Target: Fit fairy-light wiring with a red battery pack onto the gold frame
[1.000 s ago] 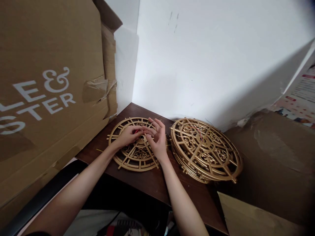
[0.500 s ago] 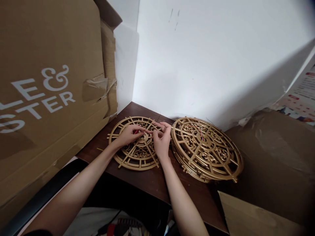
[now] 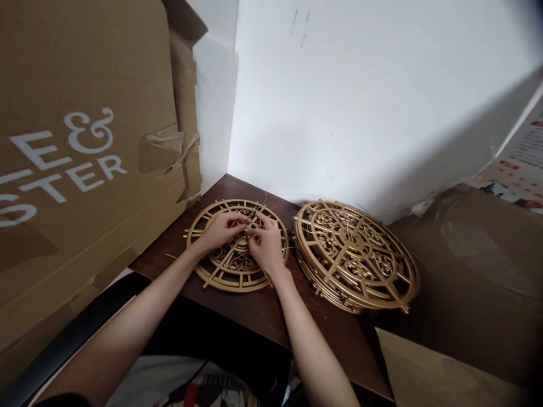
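Note:
A round gold lattice frame (image 3: 240,282) with scrollwork lies flat on the dark brown table (image 3: 263,316). Over its centre, my left hand (image 3: 223,230) pinches thin wires, with a bit of red (image 3: 233,223) showing between the fingers. Close against those fingertips is my right hand (image 3: 266,243), its thumb and fingers bent around the same spot; what it holds is too small to make out. A thin wire sticks up behind the frame. To the right stands a stack of similar gold frames (image 3: 356,254), with red and white wires on top.
A large cardboard box (image 3: 85,68) with white lettering rises at the left. White wall (image 3: 339,102) stands behind the table. Brown cardboard (image 3: 475,271) borders the stack at the right, and another flap (image 3: 441,373) is at the lower right. A yellow wire lies left of the frame.
My right hand has moved left, from the frame's right side to its centre, closer to my left hand. My left hand has barely moved and keeps its pinch.

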The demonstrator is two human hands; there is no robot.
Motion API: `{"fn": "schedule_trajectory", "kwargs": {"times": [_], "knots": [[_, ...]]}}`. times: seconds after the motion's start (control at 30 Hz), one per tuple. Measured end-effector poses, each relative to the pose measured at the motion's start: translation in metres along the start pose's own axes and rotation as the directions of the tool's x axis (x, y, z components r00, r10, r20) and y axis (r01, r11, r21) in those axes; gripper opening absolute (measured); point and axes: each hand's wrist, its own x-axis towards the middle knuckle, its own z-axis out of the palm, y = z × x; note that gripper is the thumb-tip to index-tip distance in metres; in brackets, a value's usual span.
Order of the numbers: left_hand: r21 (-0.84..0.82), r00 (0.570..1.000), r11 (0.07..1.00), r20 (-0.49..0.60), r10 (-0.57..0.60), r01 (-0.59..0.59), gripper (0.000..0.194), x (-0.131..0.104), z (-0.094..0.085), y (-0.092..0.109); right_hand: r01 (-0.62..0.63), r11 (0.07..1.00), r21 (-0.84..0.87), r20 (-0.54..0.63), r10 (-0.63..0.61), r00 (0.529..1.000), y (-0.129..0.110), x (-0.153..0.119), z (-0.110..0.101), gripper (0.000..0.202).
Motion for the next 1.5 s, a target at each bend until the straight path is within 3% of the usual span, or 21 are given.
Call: {"fn": "schedule_trajectory", "kwargs": {"times": [0.23, 0.57, 0.9, 1.27, 1.4, 1.5], "knots": [[-0.039, 0.999, 0.999, 0.017, -0.036, 0.037, 0.029, -0.001, 0.0, 0.001, 0.044, 0.997, -0.065, 0.073, -0.04, 0.997, -0.005, -0.005, 0.009, 0.015], [-0.013, 1.0, 1.0, -0.018, -0.002, 0.002, 0.026, 0.0, 0.001, -0.001, -0.104, 0.993, -0.048, 0.065, 0.107, 0.992, -0.003, -0.002, 0.011, 0.006], [0.019, 1.0, 1.0, -0.008, 0.02, -0.02, 0.028, 0.001, -0.001, -0.004, -0.134, 0.99, -0.037, 0.037, 0.135, 0.99, -0.004, 0.0, 0.011, 0.006], [0.002, 1.0, 1.0, -0.01, 0.027, -0.027, 0.027, 0.0, -0.002, 0.001, -0.078, 0.98, 0.185, -0.014, 0.082, 0.997, -0.017, 0.003, 0.003, 0.013], [-0.034, 0.999, 0.999, 0.025, -0.026, 0.027, 0.029, -0.001, -0.001, 0.002, -0.113, 0.964, 0.243, -0.087, 0.137, 0.987, -0.011, 0.006, -0.002, 0.013], [-0.071, 0.997, 0.995, 0.04, -0.071, 0.073, 0.031, -0.002, 0.0, 0.003, -0.195, 0.901, 0.387, -0.015, 0.217, 0.976, -0.004, 0.01, -0.006, 0.018]]}}
